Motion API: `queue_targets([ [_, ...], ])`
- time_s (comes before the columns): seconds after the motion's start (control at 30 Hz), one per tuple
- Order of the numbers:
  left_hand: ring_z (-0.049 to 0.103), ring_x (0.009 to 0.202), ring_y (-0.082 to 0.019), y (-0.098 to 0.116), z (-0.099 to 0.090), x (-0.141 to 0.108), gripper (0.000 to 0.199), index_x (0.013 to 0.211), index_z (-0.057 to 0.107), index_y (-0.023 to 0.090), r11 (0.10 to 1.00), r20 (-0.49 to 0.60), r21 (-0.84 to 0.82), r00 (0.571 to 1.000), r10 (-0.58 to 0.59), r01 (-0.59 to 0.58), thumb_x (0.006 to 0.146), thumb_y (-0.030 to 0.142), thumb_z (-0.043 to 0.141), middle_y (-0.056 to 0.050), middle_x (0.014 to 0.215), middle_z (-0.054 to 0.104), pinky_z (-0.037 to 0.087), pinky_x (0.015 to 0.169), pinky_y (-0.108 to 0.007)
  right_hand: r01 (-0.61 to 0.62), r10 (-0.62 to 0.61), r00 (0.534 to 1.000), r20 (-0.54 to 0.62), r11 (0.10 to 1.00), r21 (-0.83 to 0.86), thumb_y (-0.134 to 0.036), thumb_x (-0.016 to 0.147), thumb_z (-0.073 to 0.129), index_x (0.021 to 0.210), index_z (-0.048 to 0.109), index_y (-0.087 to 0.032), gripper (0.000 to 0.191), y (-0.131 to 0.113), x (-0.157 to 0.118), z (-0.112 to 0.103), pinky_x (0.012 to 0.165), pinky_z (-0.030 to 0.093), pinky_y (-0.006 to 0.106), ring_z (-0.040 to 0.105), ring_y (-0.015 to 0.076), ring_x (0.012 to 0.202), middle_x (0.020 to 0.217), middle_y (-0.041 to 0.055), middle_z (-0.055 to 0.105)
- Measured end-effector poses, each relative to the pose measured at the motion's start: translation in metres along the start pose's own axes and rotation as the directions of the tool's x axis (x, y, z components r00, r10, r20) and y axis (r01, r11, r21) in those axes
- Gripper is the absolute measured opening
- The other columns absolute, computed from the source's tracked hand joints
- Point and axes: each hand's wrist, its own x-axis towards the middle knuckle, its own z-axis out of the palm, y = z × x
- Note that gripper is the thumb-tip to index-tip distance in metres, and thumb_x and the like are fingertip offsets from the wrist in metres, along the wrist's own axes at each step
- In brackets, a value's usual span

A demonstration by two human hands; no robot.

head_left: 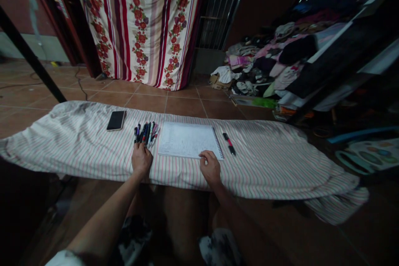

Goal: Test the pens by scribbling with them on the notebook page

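My left hand (142, 159) rests on the cloth at the near ends of a bunch of pens (146, 132). Its fingers are curled in, and I cannot tell whether a pen is between them. The pens lie side by side, dark, purple and light ones among them. Just right of them a spiral notebook (187, 138) lies open at a page with faint marks, its coil on the right side. My right hand (210, 168) sits at the notebook's lower right corner, fingers loosely curled with nothing visible in them. A black and red pen (229, 144) lies apart, right of the notebook.
A striped cloth (268, 158) covers the low table. A dark phone (116, 120) lies on its left part. Beyond, a floral curtain (141, 29) hangs over the tiled floor, and a heap of clothes (264, 58) stands at the back right.
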Motion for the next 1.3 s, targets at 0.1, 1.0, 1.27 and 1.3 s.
queue_targets([
  [0.1, 0.059, 0.092, -0.024, 0.002, -0.002, 0.002, 0.032, 0.113, 0.058, 0.013, 0.999, -0.032, 0.001, 0.999, -0.041, 0.041, 0.084, 0.015, 0.043, -0.015, 0.108, 0.055, 0.046, 0.077, -0.034, 0.006, -0.006, 1.000, -0.004, 1.000, 0.014, -0.007, 0.072, 0.041, 0.074, 0.059, -0.019, 0.022, 0.000, 0.000, 0.000, 0.078, 0.047, 0.033, 0.057, 0.0190, 0.080, 0.078, 0.0050, 0.059],
  [1.0, 0.059, 0.090, -0.024, -0.007, 0.001, 0.021, 0.019, 0.086, 0.059, 0.016, 0.956, -0.168, -0.201, 0.955, -0.246, 0.211, 0.084, 0.023, 0.042, -0.011, 0.087, 0.063, 0.043, 0.084, -0.037, -0.047, 0.049, 0.998, -0.029, 0.997, 0.058, -0.007, 0.072, 0.041, 0.072, 0.060, -0.020, 0.022, 0.000, -0.002, 0.001, 0.076, 0.048, 0.032, 0.059, 0.0185, 0.079, 0.079, 0.0051, 0.062],
  [1.27, 0.057, 0.056, -0.017, -0.005, -0.009, 0.015, 0.016, 0.092, 0.051, 0.018, 0.859, -0.213, -0.450, 0.905, -0.369, 0.244, 0.085, 0.026, 0.038, 0.004, 0.053, 0.051, 0.046, 0.062, -0.030, -0.068, 0.074, 0.996, -0.059, 0.993, 0.098, -0.008, 0.071, 0.042, 0.070, 0.061, -0.020, 0.022, -0.003, 0.000, -0.001, 0.074, 0.049, 0.031, 0.060, 0.0180, 0.077, 0.077, 0.0049, 0.063],
  [1.3, 0.056, 0.052, -0.016, -0.005, -0.009, 0.014, 0.015, 0.091, 0.049, 0.019, 0.841, -0.212, -0.481, 0.898, -0.386, 0.248, 0.085, 0.026, 0.038, 0.005, 0.052, 0.049, 0.046, 0.060, -0.029, -0.066, 0.072, 0.995, -0.061, 0.992, 0.105, -0.008, 0.071, 0.041, 0.070, 0.061, -0.020, 0.023, -0.003, 0.000, -0.001, 0.074, 0.049, 0.031, 0.060, 0.0178, 0.077, 0.077, 0.0049, 0.063],
])
